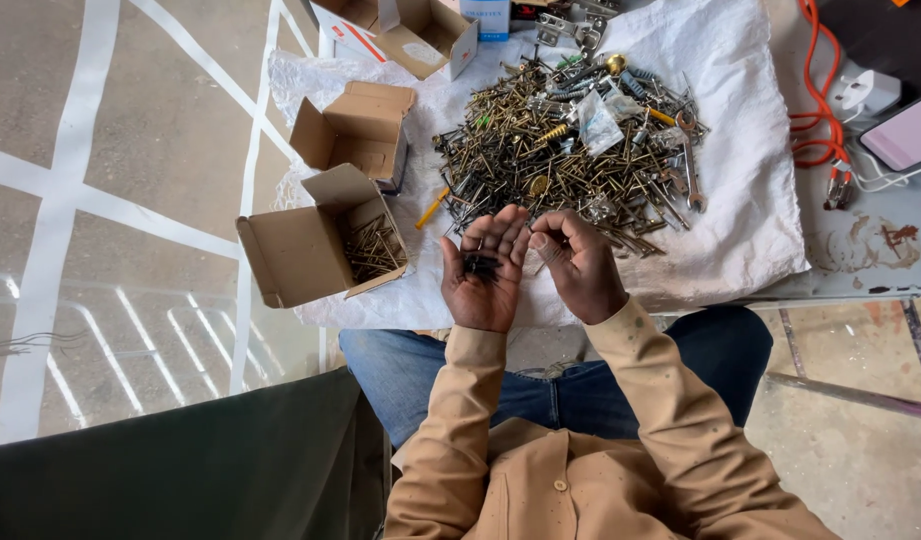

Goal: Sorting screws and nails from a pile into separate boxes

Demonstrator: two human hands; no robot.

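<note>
Three cardboard boxes (355,125), nearest (320,240) holding screws, left hand (483,275) cupping dark screws (479,264), right hand (575,262) pinched

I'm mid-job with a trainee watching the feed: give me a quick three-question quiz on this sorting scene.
1. True or false: the left hand lies palm up with small dark screws in it.
2. Which box holds screws? A) the open cardboard box nearest the hands B) the middle box C) the far box
3. What does the pile of mixed screws and hardware lie on?

Key: 1. True. 2. A. 3. A white woven sheet; the right hand is at the pile's near edge.
</note>
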